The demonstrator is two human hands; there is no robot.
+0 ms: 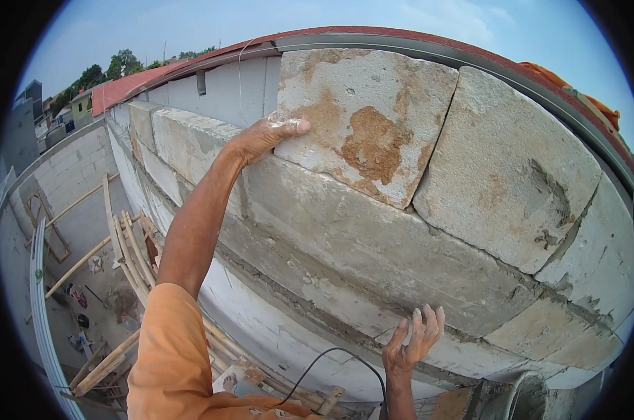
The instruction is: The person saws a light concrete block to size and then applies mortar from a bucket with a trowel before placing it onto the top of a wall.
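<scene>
grey block [370, 120] to r of l fingers [294, 127], touching

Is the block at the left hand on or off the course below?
On: the block meets the course along its lower edge, left hand touching.

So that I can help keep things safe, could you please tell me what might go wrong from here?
The stained block might shift or tip, since only the left hand touches it; the right hand is lower down, away from it. The dark gap beside the neighbouring block might leave a weak joint if unfilled.
</scene>
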